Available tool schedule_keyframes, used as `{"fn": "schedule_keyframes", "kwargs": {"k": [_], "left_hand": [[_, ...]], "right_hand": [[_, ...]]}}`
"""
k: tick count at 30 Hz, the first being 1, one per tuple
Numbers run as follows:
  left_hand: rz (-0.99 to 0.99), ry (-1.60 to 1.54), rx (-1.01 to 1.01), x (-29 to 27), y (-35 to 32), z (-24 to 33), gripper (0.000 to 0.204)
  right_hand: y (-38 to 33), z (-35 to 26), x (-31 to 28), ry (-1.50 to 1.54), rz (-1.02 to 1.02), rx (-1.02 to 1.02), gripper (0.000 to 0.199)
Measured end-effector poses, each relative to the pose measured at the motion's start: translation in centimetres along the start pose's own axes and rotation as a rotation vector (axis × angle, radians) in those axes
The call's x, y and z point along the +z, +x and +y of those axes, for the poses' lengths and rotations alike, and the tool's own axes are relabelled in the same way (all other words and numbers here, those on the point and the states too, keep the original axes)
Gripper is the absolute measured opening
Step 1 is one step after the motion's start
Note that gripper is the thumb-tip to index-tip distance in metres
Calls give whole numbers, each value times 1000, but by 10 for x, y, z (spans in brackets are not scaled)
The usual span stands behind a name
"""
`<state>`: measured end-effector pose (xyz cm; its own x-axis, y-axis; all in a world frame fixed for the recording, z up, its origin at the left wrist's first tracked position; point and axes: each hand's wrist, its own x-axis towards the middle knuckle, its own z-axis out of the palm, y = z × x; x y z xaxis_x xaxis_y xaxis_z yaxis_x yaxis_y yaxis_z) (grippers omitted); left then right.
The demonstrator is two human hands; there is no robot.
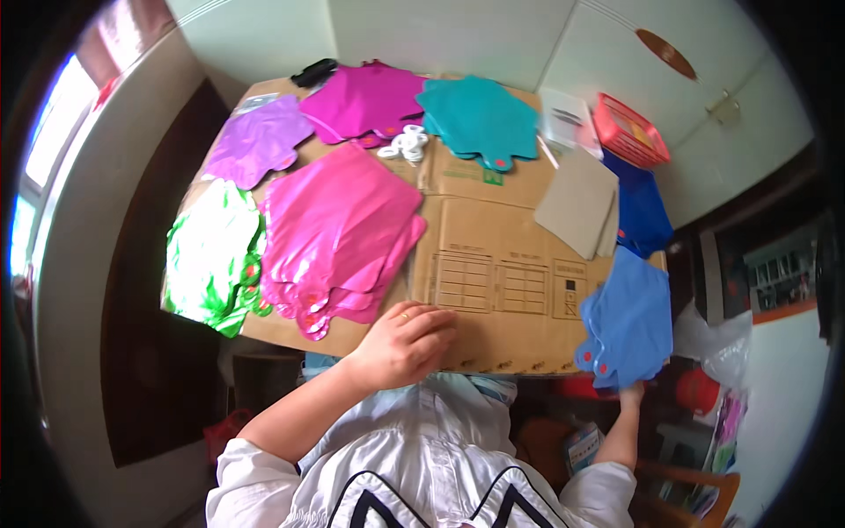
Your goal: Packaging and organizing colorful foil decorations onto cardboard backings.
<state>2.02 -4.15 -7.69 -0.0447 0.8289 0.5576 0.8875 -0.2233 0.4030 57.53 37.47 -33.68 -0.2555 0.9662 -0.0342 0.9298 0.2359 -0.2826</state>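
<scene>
My left hand rests at the cardboard's near edge, fingers bent and pressed together, with a ring on one finger; nothing shows in it. At the near right corner my right hand reaches to the lower edge of a light blue pile of flat foil balloons. Its fingers are hidden and blurred there. Just beyond my left hand lies a fanned pile of pink foil balloons. Shiny green foil balloons lie to its left. All the piles are flat, with small tabs bearing red dots on several.
A cardboard sheet covers the table. Farther back are purple, magenta and teal balloons, plus a white spinner-like object. On the right lie grey-beige sheets, dark blue balloons and a red basket.
</scene>
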Motion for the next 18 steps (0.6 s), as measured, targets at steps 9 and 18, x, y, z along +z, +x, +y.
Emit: {"fn": "schedule_keyframes", "kwargs": {"k": [9,18], "left_hand": [[159,-32,-68,-37,-19,7,26],[290,143,-265,-87,-79,4,23]], "right_hand": [[-47,-198,-216,503,1163,130,24],[-144,-582,-186,631,-490,-1002,5]]}}
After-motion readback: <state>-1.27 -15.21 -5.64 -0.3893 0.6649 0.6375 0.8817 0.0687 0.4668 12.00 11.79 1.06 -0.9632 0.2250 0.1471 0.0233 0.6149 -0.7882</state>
